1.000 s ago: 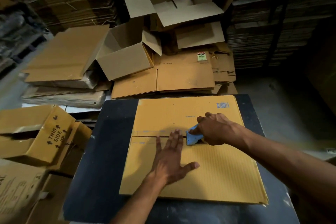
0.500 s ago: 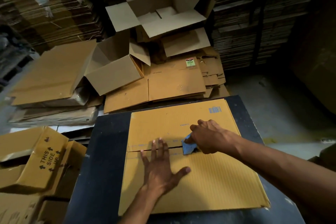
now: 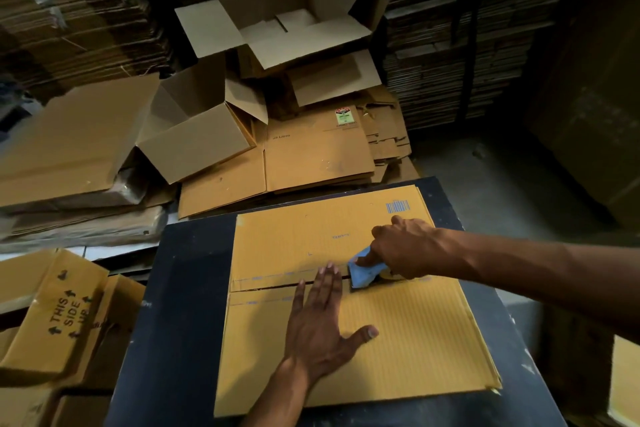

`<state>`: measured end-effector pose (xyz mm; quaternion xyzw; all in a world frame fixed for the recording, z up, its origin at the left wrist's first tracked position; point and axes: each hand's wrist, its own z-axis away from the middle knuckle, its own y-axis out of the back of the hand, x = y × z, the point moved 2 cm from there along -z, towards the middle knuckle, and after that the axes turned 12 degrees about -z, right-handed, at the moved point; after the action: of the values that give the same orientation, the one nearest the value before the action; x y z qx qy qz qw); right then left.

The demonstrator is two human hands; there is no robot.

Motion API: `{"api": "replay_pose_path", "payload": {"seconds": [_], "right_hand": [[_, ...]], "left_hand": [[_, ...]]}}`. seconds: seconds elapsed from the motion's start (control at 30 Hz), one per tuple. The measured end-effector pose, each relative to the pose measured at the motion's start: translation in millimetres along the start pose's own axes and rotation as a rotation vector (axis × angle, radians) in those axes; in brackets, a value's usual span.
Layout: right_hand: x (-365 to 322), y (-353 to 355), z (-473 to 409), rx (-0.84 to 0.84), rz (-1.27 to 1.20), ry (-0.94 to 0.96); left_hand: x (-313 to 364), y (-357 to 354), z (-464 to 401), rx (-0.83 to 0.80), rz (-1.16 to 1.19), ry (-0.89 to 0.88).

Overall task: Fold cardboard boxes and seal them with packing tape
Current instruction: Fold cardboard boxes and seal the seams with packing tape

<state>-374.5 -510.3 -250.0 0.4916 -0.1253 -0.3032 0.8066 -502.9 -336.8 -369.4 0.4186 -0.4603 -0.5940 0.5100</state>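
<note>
A yellow-brown cardboard box (image 3: 408, 333) lies on the dark table (image 3: 180, 288), its two closed flaps meeting at a seam across the middle. My left hand (image 3: 320, 326) lies flat on the near flap, fingers straight, fingertips at the seam. My right hand (image 3: 403, 248) grips a blue tape dispenser (image 3: 363, 270) that sits on the seam just right of my left fingertips. Clear tape seems to cover the seam right of the dispenser; the seam to its left stands slightly open.
Flattened cardboard (image 3: 311, 152) and two opened boxes (image 3: 204, 128) (image 3: 287, 10) lie beyond the table. A "THIS SIDE UP" box (image 3: 59, 315) sits at the left. Stacks of cardboard sheets (image 3: 450, 45) line the back wall. Bare floor (image 3: 485, 184) lies at right.
The view has shifted a little. Both hands stay at the seam; the dispenser and my right hand have slid slightly left along it, with my left hand still pressing the near flap.
</note>
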Motion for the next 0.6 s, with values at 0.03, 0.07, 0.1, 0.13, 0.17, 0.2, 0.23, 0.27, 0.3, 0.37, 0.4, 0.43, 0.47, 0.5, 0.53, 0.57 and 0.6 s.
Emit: {"api": "replay_pose_path", "payload": {"seconds": [0.03, 0.07, 0.1, 0.13, 0.17, 0.2, 0.23, 0.27, 0.3, 0.37, 0.4, 0.43, 0.47, 0.5, 0.53, 0.57, 0.6], "right_hand": [[2, 1, 3, 0.003, 0.013, 0.003], [4, 4, 6, 0.008, 0.025, 0.006], [7, 5, 9, 0.013, 0.042, 0.007], [8, 5, 11, 0.015, 0.056, 0.006], [9, 2, 13, 0.010, 0.062, -0.006], [11, 0, 17, 0.009, 0.052, -0.022], [17, -3, 20, 0.009, 0.041, -0.042], [24, -5, 26, 0.016, 0.026, -0.060], [34, -8, 32, 0.014, 0.024, -0.082], [51, -14, 48, 0.007, 0.032, -0.106], [56, -18, 53, -0.003, 0.051, -0.117], [58, -22, 56, -0.018, 0.074, -0.132], [57, -26, 56, -0.024, 0.093, -0.148], [55, -31, 54, -0.022, 0.106, -0.162], [52, -33, 49, -0.016, 0.118, -0.174], [49, -34, 45, -0.002, 0.117, -0.179], [47, -34, 42, 0.023, 0.110, -0.176]], "left_hand": [[1, 0, 1, 0.001, 0.002, 0.000], [1, 0, 1, 0.001, 0.003, -0.003], [1, 0, 2, 0.006, 0.004, -0.003], [1, 0, 3, 0.011, 0.006, -0.001], [1, 0, 3, 0.012, 0.008, 0.000], [1, 0, 3, 0.007, 0.008, 0.001], [2, 0, 2, -0.002, 0.008, 0.001], [2, 0, 1, -0.014, 0.006, 0.001], [2, -1, 0, -0.026, 0.003, 0.002], [2, -1, -1, -0.045, -0.009, 0.004], [3, -2, -1, -0.055, -0.014, 0.009], [4, -2, -2, -0.057, -0.014, 0.023], [6, -1, -3, -0.052, -0.013, 0.039], [8, 1, -4, -0.050, -0.016, 0.053], [11, 2, -5, -0.056, -0.029, 0.067], [14, 3, -5, -0.062, -0.052, 0.080], [17, 6, -6, -0.066, -0.081, 0.083]]}}
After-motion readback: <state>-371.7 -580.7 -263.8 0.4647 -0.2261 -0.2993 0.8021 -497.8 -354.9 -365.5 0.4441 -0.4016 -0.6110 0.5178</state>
